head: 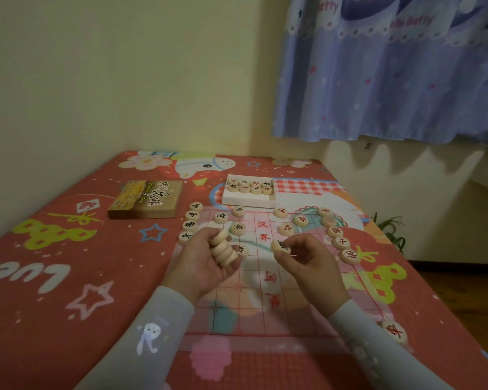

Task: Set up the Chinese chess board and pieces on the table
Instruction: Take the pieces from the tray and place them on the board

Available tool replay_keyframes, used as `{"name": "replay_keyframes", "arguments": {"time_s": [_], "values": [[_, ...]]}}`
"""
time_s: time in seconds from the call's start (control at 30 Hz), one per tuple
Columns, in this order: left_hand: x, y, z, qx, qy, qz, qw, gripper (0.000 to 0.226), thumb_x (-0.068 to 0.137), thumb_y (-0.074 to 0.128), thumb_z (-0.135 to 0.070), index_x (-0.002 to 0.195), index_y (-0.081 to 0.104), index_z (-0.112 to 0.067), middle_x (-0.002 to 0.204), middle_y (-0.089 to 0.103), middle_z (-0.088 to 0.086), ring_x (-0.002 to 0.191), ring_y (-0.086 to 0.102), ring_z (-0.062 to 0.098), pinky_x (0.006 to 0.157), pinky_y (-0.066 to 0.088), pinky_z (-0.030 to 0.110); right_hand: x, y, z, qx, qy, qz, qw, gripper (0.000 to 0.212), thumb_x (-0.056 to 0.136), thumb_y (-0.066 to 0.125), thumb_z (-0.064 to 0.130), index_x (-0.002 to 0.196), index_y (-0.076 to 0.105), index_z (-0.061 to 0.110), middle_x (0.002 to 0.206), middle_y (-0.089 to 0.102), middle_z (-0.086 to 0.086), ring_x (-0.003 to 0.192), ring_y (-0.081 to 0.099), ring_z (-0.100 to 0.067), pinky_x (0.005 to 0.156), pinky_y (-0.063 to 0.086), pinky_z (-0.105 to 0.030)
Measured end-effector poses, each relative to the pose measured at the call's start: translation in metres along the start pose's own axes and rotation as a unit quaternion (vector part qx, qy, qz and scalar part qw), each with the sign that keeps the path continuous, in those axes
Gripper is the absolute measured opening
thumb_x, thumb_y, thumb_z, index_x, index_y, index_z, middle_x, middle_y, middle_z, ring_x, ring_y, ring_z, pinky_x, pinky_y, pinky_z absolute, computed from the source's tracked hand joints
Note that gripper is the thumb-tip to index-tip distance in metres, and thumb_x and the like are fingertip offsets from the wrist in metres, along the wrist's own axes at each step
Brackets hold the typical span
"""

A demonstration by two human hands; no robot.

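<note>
The table (pixel 54 249) fills the lower view, covered by a red cartoon-print cloth with stars, flowers and pale lettering; its far edge meets the yellow wall and its right edge drops off to a wooden floor. Left of the board the cloth offers a broad bare stretch, broken only by the lid.

The board (pixel 262 280) is a thin, see-through sheet with a red grid and red characters, lying flat near the table's right side, its near edge close to the person. The near half of the board carries no pieces.

The lid (pixel 146 199) — a flat brown rectangle printed with yellow and black writing — sits beyond the board's far left corner. The white tray (pixel 250 199), a shallow rectangle, lies just past the board's far edge and holds two rows of round pieces.

Pale wooden discs with black characters curve along the board's far left edge (pixel 191 216); discs with red characters line the far right edge (pixel 341 243). One red piece (pixel 394 330) lies alone beside the board's near right corner.

The left hand (pixel 206 266), over the board's left middle, curls around a leaning stack of discs (pixel 224 250). The right hand (pixel 307 263), over the board's centre, pinches a single disc (pixel 280 246) between thumb and fingertips.
</note>
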State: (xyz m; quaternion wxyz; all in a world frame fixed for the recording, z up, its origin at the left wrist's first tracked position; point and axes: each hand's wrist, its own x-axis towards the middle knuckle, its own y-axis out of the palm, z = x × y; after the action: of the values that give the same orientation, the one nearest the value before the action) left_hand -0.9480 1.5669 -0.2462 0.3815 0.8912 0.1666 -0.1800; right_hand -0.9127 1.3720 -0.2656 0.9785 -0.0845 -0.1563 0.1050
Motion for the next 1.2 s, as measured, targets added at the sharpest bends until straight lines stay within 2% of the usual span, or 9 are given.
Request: {"name": "replay_keyframes", "arguments": {"time_s": [0.2, 0.3, 0.47, 0.63, 0.8, 0.9, 1.0, 1.07, 1.2], "values": [[0.006, -0.024, -0.021, -0.006, 0.029, -0.023, 0.999, 0.028, 0.093, 0.042, -0.032, 0.078, 0.052, -0.01, 0.077, 0.036, 0.006, 0.065, 0.039, 0.019, 0.042, 0.052, 0.026, 0.005, 0.007, -0.008, -0.041, 0.0, 0.017, 0.999, 0.014, 0.078, 0.077, 0.03, 0.085, 0.065, 0.028, 0.093, 0.069, 0.004, 0.087, 0.067, -0.017, 0.078, 0.058, -0.043], [0.006, -0.027, -0.022, -0.007, 0.026, -0.027, 0.999, 0.03, 0.093, 0.042, -0.033, 0.08, 0.054, -0.008, 0.077, 0.043, 0.009, 0.067, 0.045, 0.021, 0.041, 0.051, 0.025, 0.004, 0.014, -0.008, -0.065, -0.009, 0.038, 0.997, 0.013, 0.078, 0.076, 0.031, 0.082, 0.064, 0.027, 0.092, 0.067, 0.003, 0.084, 0.067, -0.015, 0.074, 0.059, -0.04], [0.011, -0.034, -0.021, -0.004, 0.025, -0.009, 1.0, 0.025, 0.091, 0.042, -0.033, 0.073, 0.046, -0.016, 0.075, 0.031, 0.004, 0.063, 0.033, 0.02, 0.043, 0.051, 0.026, -0.005, 0.027, -0.01, -0.193, -0.044, 0.13, 0.972, 0.017, 0.076, 0.076, 0.023, 0.078, 0.061, 0.031, 0.093, 0.062, 0.009, 0.082, 0.058, -0.003, 0.075, 0.051, -0.022], [0.001, -0.026, -0.014, 0.01, 0.021, -0.028, 0.999, 0.027, 0.092, 0.044, -0.031, 0.081, 0.055, -0.008, 0.079, 0.047, 0.011, 0.072, 0.048, 0.023, 0.043, 0.052, 0.026, -0.011, 0.041, -0.009, -0.252, -0.092, 0.192, 0.944, 0.02, 0.077, 0.072, 0.03, 0.078, 0.054, 0.039, 0.091, 0.057, 0.014, 0.085, 0.054, -0.002, 0.078, 0.048, -0.02], [-0.005, -0.025, -0.009, 0.032, 0.019, -0.029, 0.999, 0.024, 0.091, 0.047, -0.029, 0.083, 0.055, -0.008, 0.079, 0.049, 0.012, 0.073, 0.05, 0.023, 0.044, 0.051, 0.025, -0.012, 0.049, -0.008, -0.315, -0.121, 0.211, 0.917, 0.016, 0.08, 0.07, 0.032, 0.093, 0.067, 0.022, 0.096, 0.063, 0.008, 0.09, 0.055, -0.007, 0.081, 0.045, -0.02], [-0.009, -0.023, -0.006, 0.066, 0.019, -0.009, 0.998, 0.026, 0.092, 0.046, -0.028, 0.076, 0.056, -0.009, 0.066, 0.052, 0.009, 0.058, 0.049, 0.018, 0.044, 0.049, 0.022, -0.011, 0.047, -0.008, -0.278, -0.106, 0.183, 0.937, 0.012, 0.081, 0.069, 0.034, 0.09, 0.066, 0.026, 0.095, 0.063, 0.011, 0.091, 0.055, -0.003, 0.082, 0.046, -0.022], [-0.01, -0.019, -0.003, 0.124, 0.022, 0.028, 0.992, 0.035, 0.09, 0.045, -0.024, 0.057, 0.044, -0.016, 0.045, 0.031, -0.004, 0.041, 0.028, 0.01, 0.047, 0.04, 0.022, -0.009, 0.045, -0.004, -0.182, -0.076, 0.122, 0.973, 0.012, 0.079, 0.073, 0.036, 0.085, 0.063, 0.034, 0.092, 0.063, 0.014, 0.089, 0.058, -0.002, 0.079, 0.05, -0.026], [-0.011, -0.014, 0.001, 0.183, 0.028, 0.047, 0.982, 0.026, 0.089, 0.047, -0.023, 0.064, 0.04, -0.019, 0.052, 0.02, -0.004, 0.048, 0.018, 0.01, 0.048, 0.035, 0.021, -0.007, 0.046, 0.004, -0.104, -0.047, 0.116, 0.987, 0.021, 0.075, 0.076, 0.037, 0.088, 0.061, 0.034, 0.095, 0.065, 0.014, 0.09, 0.062, -0.004, 0.079, 0.054, -0.029], [-0.019, -0.004, 0.01, 0.259, 0.02, 0.078, 0.963, 0.008, 0.083, 0.061, -0.021, 0.082, 0.056, -0.014, 0.059, 0.035, 0.003, 0.05, 0.034, 0.013, 0.061, 0.048, 0.033, -0.007, 0.044, 0.013, -0.041, -0.051, 0.135, 0.989, 0.046, 0.065, 0.075, 0.053, 0.102, 0.059, 0.031, 0.1, 0.066, 0.012, 0.093, 0.064, -0.007, 0.077, 0.056, -0.029]]}}
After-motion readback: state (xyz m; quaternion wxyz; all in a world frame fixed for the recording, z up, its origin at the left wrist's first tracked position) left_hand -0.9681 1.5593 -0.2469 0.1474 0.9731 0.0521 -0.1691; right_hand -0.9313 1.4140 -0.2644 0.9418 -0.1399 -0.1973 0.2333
